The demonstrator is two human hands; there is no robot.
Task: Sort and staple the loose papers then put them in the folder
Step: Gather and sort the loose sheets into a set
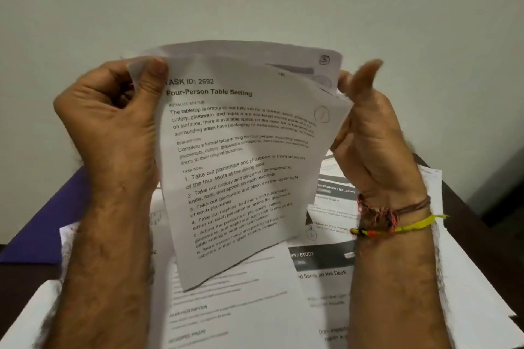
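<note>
Papers (243, 167) are light and floppy, held up above the counter (465, 201); left hand (113, 122) and right hand (368, 133) pinch the top corners, best hold near edges

Your left hand (113, 110) pinches the upper left corner of a raised sheaf of papers (241, 167) at frame centre; your right hand (371, 133) grips its right edge. Below, loose sheets (255, 300) cover the table (22, 272), a purple folder (54, 221) at left.

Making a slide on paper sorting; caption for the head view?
Both hands, left and right, hold up printed sheets above loose papers on the desk.
</note>
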